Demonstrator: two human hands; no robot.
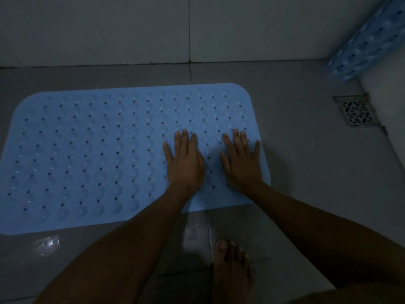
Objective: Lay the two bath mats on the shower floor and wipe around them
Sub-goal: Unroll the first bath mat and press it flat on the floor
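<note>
From the head camera, a blue bath mat (98, 150) lies flat on the shower floor (306, 172). Both hands are on its right end. The left hand (185, 163) and the right hand (242, 163) sit side by side, close but not touching. The fingers are straight and spread, palms down, pressing on the mat. They hold nothing.

Most of the mat stretches away to the left of the left hand. The right hand is close to the mat's right edge. A bare foot (232, 270) stands on the floor below the hands, near the person.

The second mat (370, 38) is still rolled up. It leans in the corner, far up and to the right of the right hand. A floor drain (356, 111) sits between that roll and the right hand.

The step now looks like pressing the first mat down so it sticks. To do it well, push with flat palms, then move both hands leftward bit by bit until the whole mat lies snug. Check the corners too. The floor shows a shiny wet patch (47, 243) below and far left of the left hand, so the mat may slide; press straight down, not sideways. Keep the drain uncovered when the second mat goes down.
</note>
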